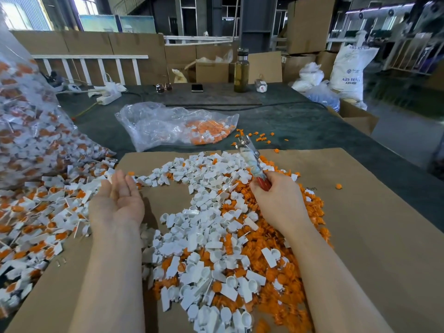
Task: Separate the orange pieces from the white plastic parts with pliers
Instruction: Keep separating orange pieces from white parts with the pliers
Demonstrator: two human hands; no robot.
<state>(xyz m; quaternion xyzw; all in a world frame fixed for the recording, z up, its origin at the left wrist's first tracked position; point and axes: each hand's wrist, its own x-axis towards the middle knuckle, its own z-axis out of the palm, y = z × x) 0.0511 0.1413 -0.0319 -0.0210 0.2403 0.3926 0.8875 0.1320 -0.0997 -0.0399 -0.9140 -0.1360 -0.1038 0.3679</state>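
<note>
My right hand (276,200) grips the red handles of the pliers (249,157), whose metal jaws point up and away from me over the pile. My left hand (117,198) lies palm up with relaxed fingers and holds nothing, beside the left heap. A mixed pile of white plastic parts (206,236) and loose orange pieces (283,272) covers the cardboard sheet (372,236). To the left spreads a heap of white parts with orange pieces still joined to them (36,212).
A big clear bag of joined parts (24,121) stands at the left. A smaller clear bag (173,126) lies beyond the cardboard. A bottle (241,70), a phone (197,87) and sunglasses (164,87) sit at the table's far edge. Cardboard boxes and white sacks stand at the right.
</note>
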